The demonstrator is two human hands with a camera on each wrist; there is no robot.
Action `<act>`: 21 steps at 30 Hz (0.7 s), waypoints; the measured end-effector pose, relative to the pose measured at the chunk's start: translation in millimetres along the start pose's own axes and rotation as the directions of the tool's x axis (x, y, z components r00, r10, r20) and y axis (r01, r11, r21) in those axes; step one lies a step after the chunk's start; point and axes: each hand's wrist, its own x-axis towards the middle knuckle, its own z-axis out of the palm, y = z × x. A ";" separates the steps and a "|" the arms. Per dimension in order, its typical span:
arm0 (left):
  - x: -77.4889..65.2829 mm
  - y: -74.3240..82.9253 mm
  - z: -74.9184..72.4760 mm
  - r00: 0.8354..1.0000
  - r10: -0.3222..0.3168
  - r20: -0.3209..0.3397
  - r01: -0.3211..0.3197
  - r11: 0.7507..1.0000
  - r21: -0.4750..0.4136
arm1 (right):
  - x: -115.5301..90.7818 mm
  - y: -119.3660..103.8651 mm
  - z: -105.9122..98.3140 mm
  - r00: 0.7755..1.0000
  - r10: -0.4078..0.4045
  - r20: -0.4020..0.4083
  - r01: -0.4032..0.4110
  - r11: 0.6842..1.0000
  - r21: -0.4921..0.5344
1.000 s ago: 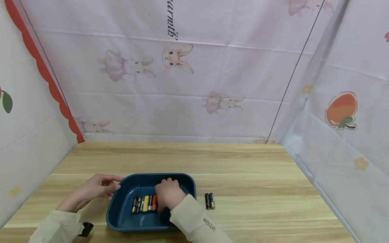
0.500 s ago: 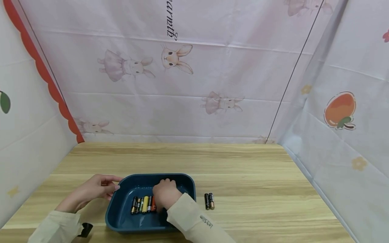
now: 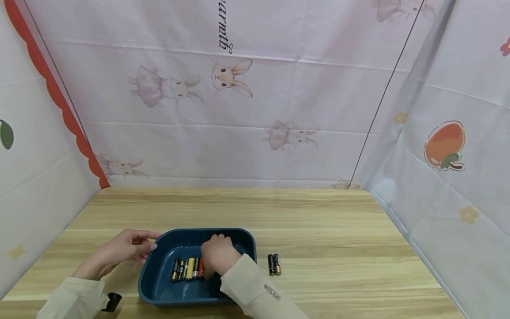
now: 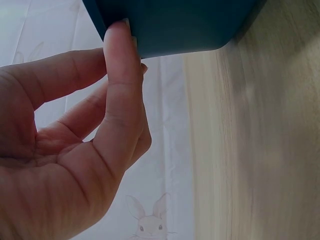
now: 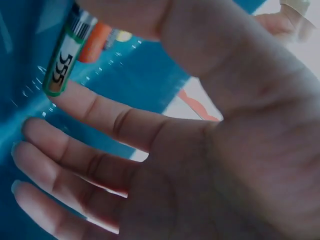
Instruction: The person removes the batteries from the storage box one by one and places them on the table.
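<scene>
My left hand (image 3: 123, 248) pinches the left wall of a dark blue plastic tub (image 3: 159, 290), thumb and fingers at its rim. My right hand (image 3: 219, 254) is inside the tub, palm down. In the right wrist view, its thumb and index finger hold a green and white AAA-looking battery (image 5: 65, 65) marked 555, while the other fingers are spread. Right beside that battery is an orange battery (image 5: 95, 45), which ends a side-by-side row in the tub. Farther left in this row lie a yellow battery (image 3: 190, 268) and several dark ones. The head view hides the 555 battery behind my right hand.
To the right of the tub, two black batteries (image 3: 274, 264) lie side by side on the wooden table (image 3: 338, 248). A black strap piece (image 3: 113, 302) shows at my left sleeve. Printed cloth walls (image 3: 247, 155) stand at the back and both sides.
My right hand has shifted slightly left inside the tub, closer to the orange end of the row. The left hand keeps its grip on the wall.
</scene>
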 end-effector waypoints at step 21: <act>-1.7 -3.2 0.9 1.000 -0.003 -0.014 0.002 0.999 -0.039 | -52.4 36.8 -33.3 0.876 -0.328 -0.353 0.287 0.944 -0.165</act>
